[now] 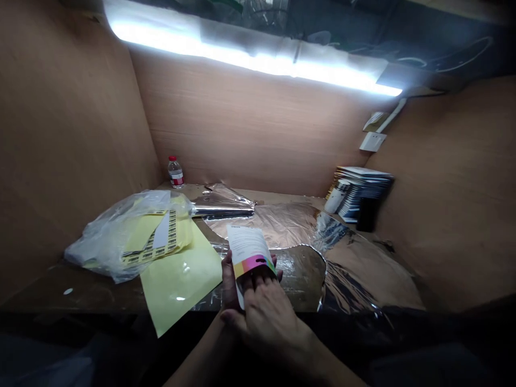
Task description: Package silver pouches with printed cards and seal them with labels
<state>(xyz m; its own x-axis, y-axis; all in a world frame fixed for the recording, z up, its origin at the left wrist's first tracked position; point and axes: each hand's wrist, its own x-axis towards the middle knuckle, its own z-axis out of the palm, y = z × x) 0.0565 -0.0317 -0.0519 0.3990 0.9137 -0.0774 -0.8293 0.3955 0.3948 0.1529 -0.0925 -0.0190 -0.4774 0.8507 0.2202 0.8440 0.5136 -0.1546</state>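
A white printed packet (249,244) with a yellow, pink and green band and a dark hang hole is held over the table's near edge. My left hand (229,282) is wrapped around it from beneath, with thumb on the left side and fingertips on the right. The packet's open end faces me. Into that opening reach the fingers of my right hand (270,309); their tips are hidden inside, so I cannot see whether they grip anything. Left of my hands lies a yellow sheet (181,287), its corner hanging past the table edge.
A clear plastic bag (108,236) with yellow label sheets (173,231) lies at left. A red-capped bottle (176,173) stands behind. Crumpled silver film (282,223) covers much of the table. At right are stacked booklets (357,185), a white cylinder (337,198) and a dark block (366,214).
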